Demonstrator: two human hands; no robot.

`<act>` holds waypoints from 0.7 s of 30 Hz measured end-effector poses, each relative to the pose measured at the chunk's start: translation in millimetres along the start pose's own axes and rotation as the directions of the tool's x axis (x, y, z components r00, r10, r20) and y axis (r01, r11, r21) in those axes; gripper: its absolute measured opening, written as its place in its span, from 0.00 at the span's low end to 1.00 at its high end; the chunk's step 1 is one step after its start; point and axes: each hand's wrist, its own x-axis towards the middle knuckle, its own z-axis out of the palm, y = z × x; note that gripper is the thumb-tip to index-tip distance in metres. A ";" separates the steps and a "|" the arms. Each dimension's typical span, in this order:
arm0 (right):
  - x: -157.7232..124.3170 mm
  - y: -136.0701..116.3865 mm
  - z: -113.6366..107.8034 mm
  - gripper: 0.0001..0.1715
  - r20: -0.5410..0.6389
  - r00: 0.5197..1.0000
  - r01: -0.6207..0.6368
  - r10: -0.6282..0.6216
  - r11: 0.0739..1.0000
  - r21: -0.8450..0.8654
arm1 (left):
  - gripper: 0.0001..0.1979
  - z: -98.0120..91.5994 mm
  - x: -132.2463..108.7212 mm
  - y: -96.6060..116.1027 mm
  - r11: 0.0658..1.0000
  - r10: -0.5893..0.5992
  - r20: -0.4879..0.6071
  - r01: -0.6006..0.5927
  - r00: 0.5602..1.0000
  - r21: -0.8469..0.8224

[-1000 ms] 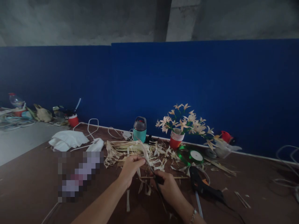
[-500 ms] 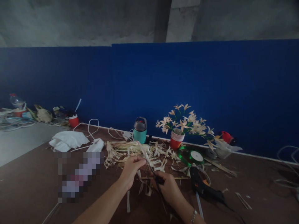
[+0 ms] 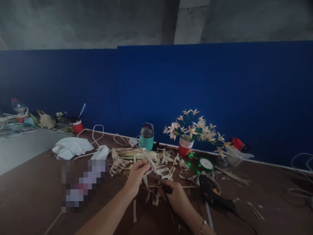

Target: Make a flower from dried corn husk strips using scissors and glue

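Observation:
My left hand point(image 3: 137, 178) pinches a pale dried leaf strip point(image 3: 152, 162) that rises up and to the right from its fingers. My right hand point(image 3: 176, 196) is closed round dark scissors point(image 3: 163, 190), whose blades point up toward the strip. Both hands work over the brown table point(image 3: 36, 186), just in front of a heap of dried leaf strips point(image 3: 132, 156). Short cut pieces lie under and around the hands.
A black glue gun point(image 3: 212, 197) lies right of my right hand. Behind it sit a green ribbon spool point(image 3: 204, 164), a red cup of leaf flowers point(image 3: 185, 146) and a teal jar point(image 3: 146, 136). White cloth point(image 3: 70, 146) and cables lie at left. A blue wall panel point(image 3: 195, 94) backs the table.
My left hand has lifted slightly with the strip. The right hand and scissors have stayed nearly in place.

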 end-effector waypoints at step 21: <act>-1.4 -6.1 0.8 0.13 0.028 0.999 -0.044 0.043 0.999 0.024 | 0.11 -1.8 2.7 -8.4 0.991 0.042 0.003 -0.041 0.999 -0.130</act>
